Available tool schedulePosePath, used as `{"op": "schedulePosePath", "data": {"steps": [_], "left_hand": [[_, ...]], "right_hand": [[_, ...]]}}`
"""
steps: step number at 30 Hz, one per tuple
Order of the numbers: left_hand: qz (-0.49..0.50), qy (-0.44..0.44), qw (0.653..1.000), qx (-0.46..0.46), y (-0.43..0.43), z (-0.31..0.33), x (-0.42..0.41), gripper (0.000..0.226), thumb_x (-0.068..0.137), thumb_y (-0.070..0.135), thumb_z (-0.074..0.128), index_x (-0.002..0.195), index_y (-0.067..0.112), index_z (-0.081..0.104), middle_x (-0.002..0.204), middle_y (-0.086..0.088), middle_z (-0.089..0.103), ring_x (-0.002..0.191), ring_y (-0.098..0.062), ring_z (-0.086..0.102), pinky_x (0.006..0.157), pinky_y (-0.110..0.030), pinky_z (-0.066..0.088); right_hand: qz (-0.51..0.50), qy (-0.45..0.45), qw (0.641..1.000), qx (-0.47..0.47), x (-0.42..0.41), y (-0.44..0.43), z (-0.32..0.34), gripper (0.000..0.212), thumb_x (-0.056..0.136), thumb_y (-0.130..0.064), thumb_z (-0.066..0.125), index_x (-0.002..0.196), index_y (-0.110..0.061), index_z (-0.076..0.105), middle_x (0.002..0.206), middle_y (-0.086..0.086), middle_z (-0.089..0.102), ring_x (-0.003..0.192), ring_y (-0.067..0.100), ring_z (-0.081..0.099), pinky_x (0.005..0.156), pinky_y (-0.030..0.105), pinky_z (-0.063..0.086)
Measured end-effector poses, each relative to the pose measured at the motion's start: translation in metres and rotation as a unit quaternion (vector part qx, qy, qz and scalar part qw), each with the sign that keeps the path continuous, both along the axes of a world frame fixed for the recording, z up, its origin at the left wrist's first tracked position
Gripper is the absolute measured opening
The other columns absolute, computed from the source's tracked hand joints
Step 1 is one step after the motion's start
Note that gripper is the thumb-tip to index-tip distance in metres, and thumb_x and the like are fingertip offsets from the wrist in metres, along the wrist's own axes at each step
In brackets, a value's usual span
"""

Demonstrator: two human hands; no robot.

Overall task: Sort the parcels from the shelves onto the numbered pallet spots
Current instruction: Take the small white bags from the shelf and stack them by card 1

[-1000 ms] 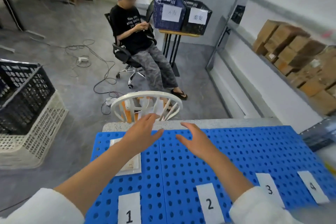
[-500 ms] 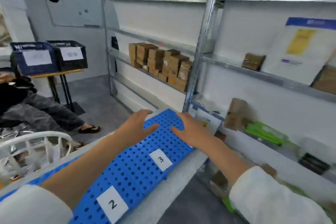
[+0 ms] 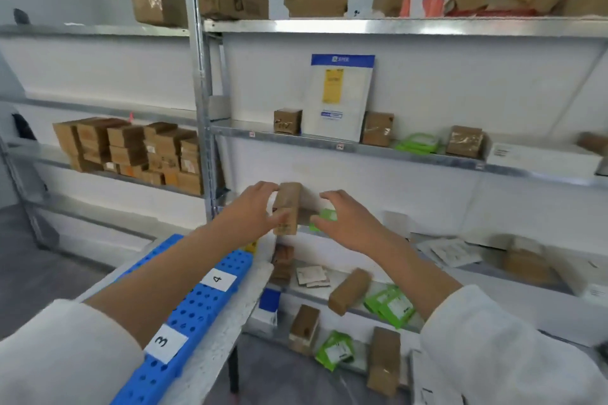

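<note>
Head view shows the left hand (image 3: 251, 209) gripping a small upright brown cardboard parcel (image 3: 287, 207) at the metal shelf's (image 3: 362, 149) left end (beside the upright post), while the right hand (image 3: 345, 223) hovers open just right of it.
</note>
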State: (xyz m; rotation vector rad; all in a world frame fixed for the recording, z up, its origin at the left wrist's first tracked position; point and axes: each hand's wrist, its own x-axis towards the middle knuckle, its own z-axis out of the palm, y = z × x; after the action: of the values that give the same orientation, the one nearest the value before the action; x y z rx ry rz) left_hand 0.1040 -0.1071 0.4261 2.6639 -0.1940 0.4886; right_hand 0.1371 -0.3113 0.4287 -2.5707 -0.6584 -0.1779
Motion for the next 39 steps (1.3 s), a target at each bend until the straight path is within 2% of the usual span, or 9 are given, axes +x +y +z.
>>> {"op": "schedulePosePath", "data": {"steps": [2,5,9,12,18,23,34,39], "left_hand": [[-0.028,0.000,1.000,-0.002,-0.028,0.004,0.018,0.057,0.092,0.043,0.058,0.139,0.015,0.043,0.140,-0.002,0.046,0.129,-0.020,0.042,0.105,-0.030,0.034],[-0.064,-0.005,0.998,0.007,-0.069,0.003,0.046,0.063,0.088,0.054,0.057,0.138,0.016,0.043,0.138,-0.003,0.049,0.124,-0.023,0.047,0.105,-0.036,0.038],[-0.116,-0.021,0.993,0.019,-0.118,-0.003,0.083,0.057,0.093,0.048,0.054,0.140,0.017,0.042,0.136,-0.001,0.051,0.125,-0.019,0.047,0.095,-0.023,0.034],[-0.170,-0.002,0.985,-0.012,-0.143,-0.008,0.119,0.059,0.093,0.046,0.054,0.140,0.013,0.041,0.142,-0.002,0.045,0.131,-0.016,0.041,0.107,-0.029,0.034],[-0.207,-0.008,0.978,-0.024,-0.170,-0.009,0.200,0.059,0.092,0.050,0.054,0.139,0.016,0.043,0.142,0.001,0.046,0.131,-0.015,0.041,0.108,-0.035,0.036],[-0.214,0.003,0.976,-0.041,-0.164,-0.020,0.262,0.058,0.092,0.048,0.055,0.138,0.016,0.043,0.142,0.002,0.046,0.131,-0.014,0.041,0.107,-0.029,0.033],[-0.169,0.083,0.982,0.007,-0.109,-0.069,0.366,0.061,0.093,0.048,0.054,0.142,0.014,0.039,0.145,-0.002,0.042,0.132,-0.016,0.041,0.108,-0.031,0.035],[-0.130,0.105,0.986,-0.023,-0.092,-0.086,0.411,0.063,0.092,0.047,0.056,0.144,0.017,0.035,0.147,0.000,0.039,0.132,-0.016,0.040,0.106,-0.031,0.037]], "right_hand": [[-0.026,-0.005,1.000,0.006,0.004,-0.027,0.003,0.060,0.094,-0.042,0.055,0.145,-0.015,0.037,0.147,0.004,0.040,0.133,0.022,0.042,0.108,0.035,0.036],[-0.072,-0.011,0.997,0.005,0.014,-0.065,0.002,0.061,0.095,-0.041,0.055,0.146,-0.014,0.036,0.148,0.004,0.039,0.135,0.020,0.039,0.110,0.034,0.033],[-0.132,-0.007,0.991,0.004,0.033,-0.109,-0.001,0.061,0.095,-0.043,0.055,0.146,-0.015,0.037,0.147,0.003,0.039,0.133,0.020,0.041,0.109,0.036,0.035],[-0.166,0.004,0.986,0.006,0.053,-0.136,-0.005,0.060,0.095,-0.043,0.054,0.146,-0.016,0.036,0.148,0.002,0.038,0.134,0.019,0.039,0.110,0.035,0.033],[-0.213,0.011,0.977,0.010,0.110,-0.164,-0.005,0.061,0.095,-0.044,0.053,0.147,-0.016,0.035,0.148,0.002,0.038,0.135,0.018,0.038,0.111,0.033,0.032],[-0.210,0.029,0.977,0.009,0.168,-0.155,-0.016,0.061,0.095,-0.044,0.052,0.147,-0.017,0.034,0.148,0.001,0.038,0.135,0.017,0.037,0.112,0.035,0.031],[-0.167,0.108,0.980,0.009,0.291,-0.106,-0.071,0.066,0.093,-0.044,0.056,0.148,-0.015,0.032,0.149,0.003,0.038,0.136,0.018,0.036,0.111,0.032,0.032],[-0.124,0.131,0.983,0.026,0.353,-0.081,-0.086,0.071,0.090,-0.044,0.061,0.148,-0.017,0.030,0.151,0.001,0.036,0.137,0.017,0.036,0.111,0.033,0.033]]}}
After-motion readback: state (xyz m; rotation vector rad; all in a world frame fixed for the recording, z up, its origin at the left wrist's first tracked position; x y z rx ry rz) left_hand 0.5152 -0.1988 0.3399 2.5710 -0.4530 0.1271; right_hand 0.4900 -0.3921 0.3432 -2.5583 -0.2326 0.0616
